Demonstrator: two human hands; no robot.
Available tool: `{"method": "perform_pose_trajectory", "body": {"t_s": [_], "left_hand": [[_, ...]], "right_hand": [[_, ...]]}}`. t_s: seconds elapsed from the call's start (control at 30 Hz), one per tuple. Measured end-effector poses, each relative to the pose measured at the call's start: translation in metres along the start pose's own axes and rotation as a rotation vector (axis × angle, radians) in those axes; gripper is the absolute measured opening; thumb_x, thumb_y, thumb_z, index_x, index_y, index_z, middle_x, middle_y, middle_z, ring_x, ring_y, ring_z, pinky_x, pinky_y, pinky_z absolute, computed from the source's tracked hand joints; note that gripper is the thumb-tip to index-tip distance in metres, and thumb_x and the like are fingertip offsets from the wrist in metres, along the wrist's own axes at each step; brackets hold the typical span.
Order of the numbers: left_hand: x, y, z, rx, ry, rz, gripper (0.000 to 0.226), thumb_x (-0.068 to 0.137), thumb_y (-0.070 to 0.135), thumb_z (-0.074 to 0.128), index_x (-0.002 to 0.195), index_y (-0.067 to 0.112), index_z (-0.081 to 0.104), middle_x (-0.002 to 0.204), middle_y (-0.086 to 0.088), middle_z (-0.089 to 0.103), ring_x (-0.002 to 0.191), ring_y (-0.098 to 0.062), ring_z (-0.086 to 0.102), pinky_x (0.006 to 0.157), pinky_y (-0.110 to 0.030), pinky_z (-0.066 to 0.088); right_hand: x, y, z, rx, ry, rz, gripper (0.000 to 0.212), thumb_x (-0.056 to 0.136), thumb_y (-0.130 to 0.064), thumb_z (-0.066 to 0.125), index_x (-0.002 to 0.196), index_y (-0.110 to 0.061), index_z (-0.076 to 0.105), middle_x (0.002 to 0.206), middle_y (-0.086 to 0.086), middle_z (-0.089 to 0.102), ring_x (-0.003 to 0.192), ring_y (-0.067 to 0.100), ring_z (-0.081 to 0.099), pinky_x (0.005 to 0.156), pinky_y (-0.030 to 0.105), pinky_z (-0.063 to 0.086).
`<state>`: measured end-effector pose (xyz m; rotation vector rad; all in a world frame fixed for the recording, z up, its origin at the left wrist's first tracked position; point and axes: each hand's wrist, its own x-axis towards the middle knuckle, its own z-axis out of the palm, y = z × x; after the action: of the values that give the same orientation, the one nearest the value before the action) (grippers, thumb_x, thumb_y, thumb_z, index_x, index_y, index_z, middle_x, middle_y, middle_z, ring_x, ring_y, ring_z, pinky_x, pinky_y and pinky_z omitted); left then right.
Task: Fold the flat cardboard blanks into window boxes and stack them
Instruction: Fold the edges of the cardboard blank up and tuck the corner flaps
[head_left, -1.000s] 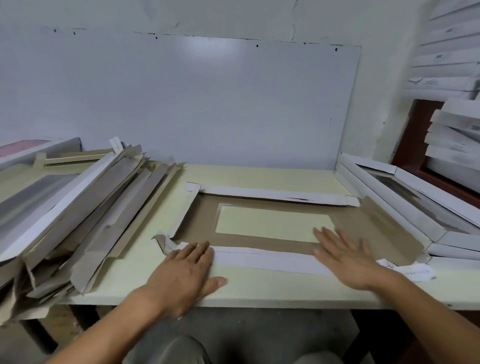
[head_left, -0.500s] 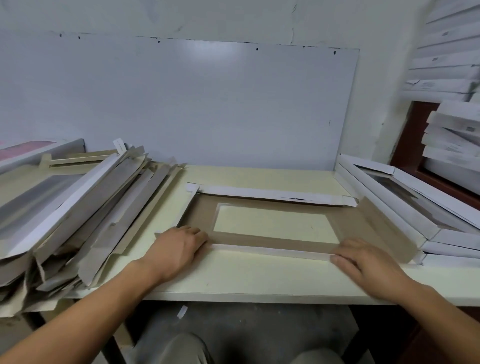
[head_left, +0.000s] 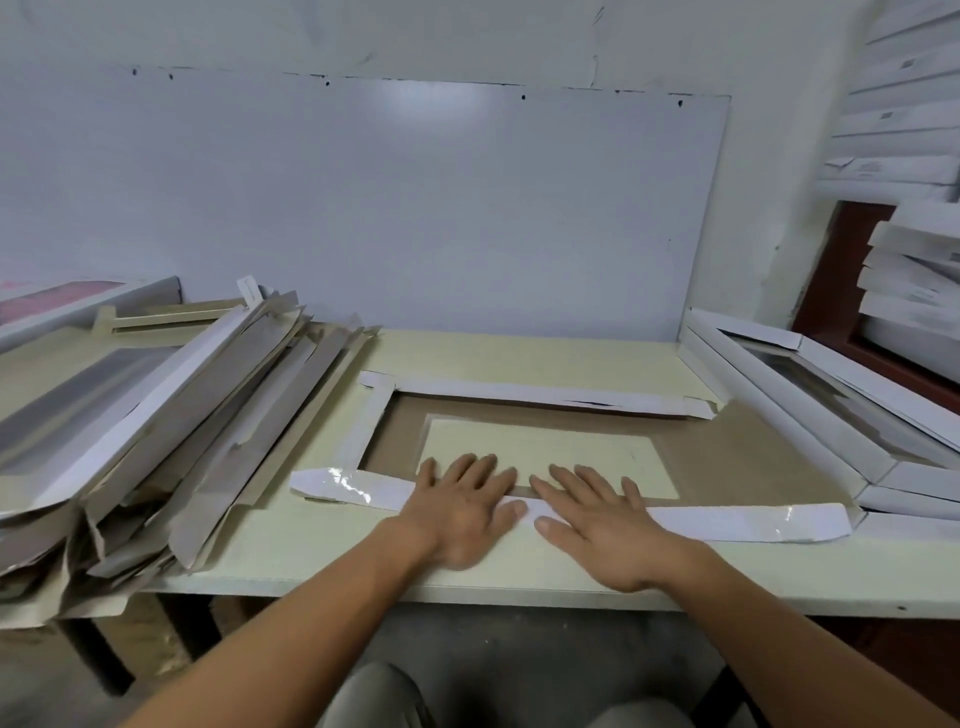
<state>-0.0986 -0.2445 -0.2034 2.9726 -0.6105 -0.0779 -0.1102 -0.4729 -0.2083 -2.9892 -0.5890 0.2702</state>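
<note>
Fingers (head_left: 480, 470) of left hand (head_left: 462, 506) straight, spread, pressing flat on the glossy white near flap (head_left: 727, 522) of the brown cardboard window blank (head_left: 727, 457); gripping nothing. Right hand (head_left: 597, 519) just beside it, fingers likewise flat and splayed on the same flap, holding nothing. Both palms hide the flap's middle. Blank lies flat at centre of the pale yellow desk (head_left: 519, 353); window film hard to make out. Left: slumped heap of unfolded cardboard blanks (head_left: 171, 415), cut off by frame edge. Right: folded white window boxes (head_left: 810, 400), stacked, partly out of frame; contents not discernible.
</note>
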Motion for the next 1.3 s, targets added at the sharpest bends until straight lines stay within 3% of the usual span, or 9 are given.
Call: {"method": "perform_pose_trajectory", "body": {"t_s": [0.23,0.37,0.43,0.57,0.73,0.87,1.07,1.17,1.3], "left_hand": [[-0.007,-0.051,-0.005,0.038,-0.118,-0.074,0.086,0.081,0.084,-0.003,0.154,0.039,-0.011,0.161,0.017,-0.018,0.148,-0.007,-0.018,0.120,-0.045,-0.010],[-0.011,-0.056,-0.003,0.112,-0.029,-0.070,0.086,0.078,0.082,-0.011,0.153,0.041,-0.013,0.161,0.015,-0.016,0.148,-0.010,-0.020,0.118,-0.047,-0.013],[-0.012,-0.050,0.000,0.138,0.080,-0.058,0.072,0.088,0.073,-0.004,0.153,0.042,-0.013,0.163,0.012,-0.015,0.148,-0.012,-0.021,0.116,-0.049,-0.017],[-0.026,-0.014,-0.004,0.168,0.240,0.011,0.058,0.102,0.045,0.014,0.152,0.040,-0.016,0.164,0.004,-0.015,0.149,-0.019,-0.019,0.116,-0.050,-0.014],[-0.060,0.062,-0.021,-0.008,0.417,0.280,0.066,0.093,0.042,0.042,0.153,0.026,0.022,0.161,-0.009,0.020,0.147,-0.031,0.020,0.119,-0.048,0.021],[-0.086,0.098,-0.017,-0.015,0.514,0.642,0.037,0.083,0.046,0.056,0.111,0.023,0.062,0.104,0.000,0.058,0.093,-0.019,0.056,0.071,-0.028,0.049],[-0.087,0.084,0.007,0.259,0.516,0.406,0.031,0.073,0.035,0.061,0.096,0.019,0.075,0.090,-0.001,0.070,0.080,-0.021,0.068,0.076,-0.031,0.057],[-0.087,0.057,0.003,0.205,0.502,0.324,0.012,0.075,0.021,0.059,0.082,0.018,0.069,0.086,-0.003,0.068,0.082,-0.026,0.068,0.070,-0.031,0.056],[-0.083,0.031,-0.014,0.017,0.354,0.038,0.012,0.083,0.020,0.060,0.081,0.023,0.049,0.074,0.003,0.057,0.068,-0.022,0.053,0.054,-0.032,0.041]], "right_hand": [[-0.031,0.069,-0.012,0.008,-0.048,0.192,0.065,0.096,-0.069,0.007,0.153,-0.045,-0.012,0.160,-0.022,-0.020,0.149,0.009,-0.020,0.119,0.050,-0.012],[-0.075,0.121,-0.033,-0.090,0.048,0.228,0.057,0.101,-0.060,0.025,0.154,-0.043,0.018,0.161,-0.011,0.016,0.147,0.016,0.016,0.119,0.038,0.017],[-0.093,0.129,-0.047,-0.142,0.115,0.168,0.037,0.097,-0.062,0.036,0.132,-0.052,0.044,0.129,-0.017,0.044,0.118,0.006,0.047,0.096,0.026,0.040],[-0.093,0.109,-0.059,-0.122,0.022,0.072,0.026,0.094,-0.058,0.044,0.092,-0.033,0.051,0.089,-0.013,0.057,0.080,0.003,0.052,0.073,0.026,0.045],[-0.058,0.048,-0.063,0.115,-0.096,-0.073,0.038,0.095,-0.035,0.056,0.066,-0.022,0.035,0.067,-0.008,0.037,0.059,0.006,0.033,0.061,0.029,0.030],[-0.019,-0.011,-0.052,0.405,-0.117,0.005,0.037,0.087,-0.029,0.058,0.057,-0.019,0.041,0.056,-0.008,0.039,0.056,0.009,0.036,0.053,0.028,0.029],[0.019,-0.085,-0.040,1.239,-0.226,0.156,0.016,0.097,-0.025,0.060,0.095,-0.009,0.063,0.074,0.011,0.070,0.059,0.022,0.065,0.054,0.027,0.051],[0.014,-0.075,-0.055,1.057,-0.197,-0.013,0.045,0.095,-0.045,0.060,0.125,-0.012,0.061,0.111,0.006,0.073,0.096,0.015,0.069,0.091,0.028,0.053],[-0.017,-0.024,-0.076,0.360,-0.274,-0.169,0.061,0.067,-0.078,0.065,0.112,-0.035,0.066,0.102,-0.023,0.065,0.093,-0.003,0.061,0.090,0.023,0.047]]}}
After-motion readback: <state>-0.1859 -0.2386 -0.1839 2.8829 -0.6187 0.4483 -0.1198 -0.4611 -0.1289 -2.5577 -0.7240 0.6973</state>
